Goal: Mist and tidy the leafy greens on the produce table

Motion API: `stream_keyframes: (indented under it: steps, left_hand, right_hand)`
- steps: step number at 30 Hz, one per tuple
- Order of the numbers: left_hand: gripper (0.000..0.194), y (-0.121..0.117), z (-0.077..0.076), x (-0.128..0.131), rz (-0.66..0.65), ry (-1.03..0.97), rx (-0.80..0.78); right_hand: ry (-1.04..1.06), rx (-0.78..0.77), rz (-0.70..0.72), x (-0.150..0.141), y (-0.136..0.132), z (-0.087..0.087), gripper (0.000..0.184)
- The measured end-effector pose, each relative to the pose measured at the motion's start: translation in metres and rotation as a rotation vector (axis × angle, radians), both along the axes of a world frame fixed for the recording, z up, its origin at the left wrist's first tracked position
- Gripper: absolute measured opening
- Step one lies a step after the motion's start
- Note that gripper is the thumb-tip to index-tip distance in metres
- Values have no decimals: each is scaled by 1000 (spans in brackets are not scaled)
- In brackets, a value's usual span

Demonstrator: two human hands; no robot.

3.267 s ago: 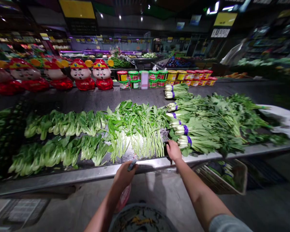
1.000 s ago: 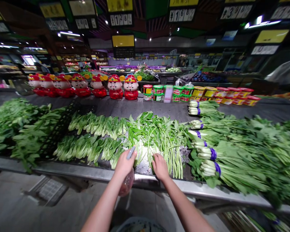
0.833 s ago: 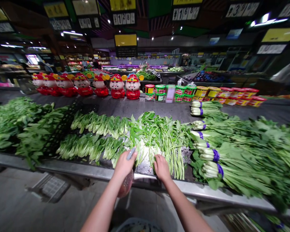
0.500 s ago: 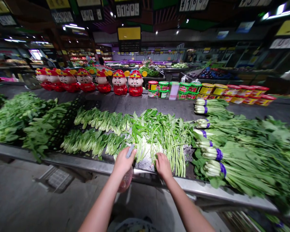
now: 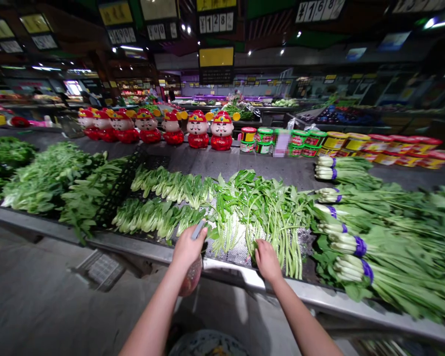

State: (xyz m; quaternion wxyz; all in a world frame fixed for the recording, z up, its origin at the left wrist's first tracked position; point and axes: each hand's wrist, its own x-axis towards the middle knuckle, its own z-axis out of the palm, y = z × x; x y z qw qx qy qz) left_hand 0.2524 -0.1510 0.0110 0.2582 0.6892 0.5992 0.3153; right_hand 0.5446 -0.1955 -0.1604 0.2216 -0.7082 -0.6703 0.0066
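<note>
My left hand (image 5: 188,249) is closed around a grey handle-like piece (image 5: 198,229); a clear pinkish container (image 5: 191,278) hangs below the palm, mostly hidden by the hand and wrist. My right hand (image 5: 268,259) is at the tray's front edge with curled fingers. Its fingertips meet the lower stems of long leafy greens (image 5: 282,237); whatever they pinch is hidden. Between the hands, shiny perforated metal (image 5: 237,252) shows under loose stems. Small bok choy (image 5: 148,217) lie in two rows left of my left hand.
Bunched greens with purple ties (image 5: 359,245) lie at the right. Other leafy greens (image 5: 40,173) fill the left, beyond a black crate wall (image 5: 120,190). Red doll-shaped jars (image 5: 221,131) and stacked tubs (image 5: 300,141) line the back ledge. A metal rail (image 5: 304,289) runs along the front.
The view has turned slightly left, so the stall appears shifted right. My right hand has moved rightward in the picture, away from my left. The left keeps its hold.
</note>
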Motion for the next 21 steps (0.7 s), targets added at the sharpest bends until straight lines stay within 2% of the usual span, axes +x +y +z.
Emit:
stream_keyframes:
  steps: [5, 11, 16, 21]
  left_hand:
    - [34, 6, -1, -23, -73, 38, -32]
    - [36, 7, -1, -47, -129, -34, -60]
    - [42, 6, -1, -62, -159, -99, -93]
    - [56, 4, -12, -71, -168, -169, -143]
  right_hand:
    - [-50, -45, 1, 1, 2, 1, 38]
    - [-75, -68, 5, -4, 7, 7, 42]
    - [-5, 9, -22, -20, 15, -4, 40]
    - [51, -5, -122, -23, 16, -16, 46]
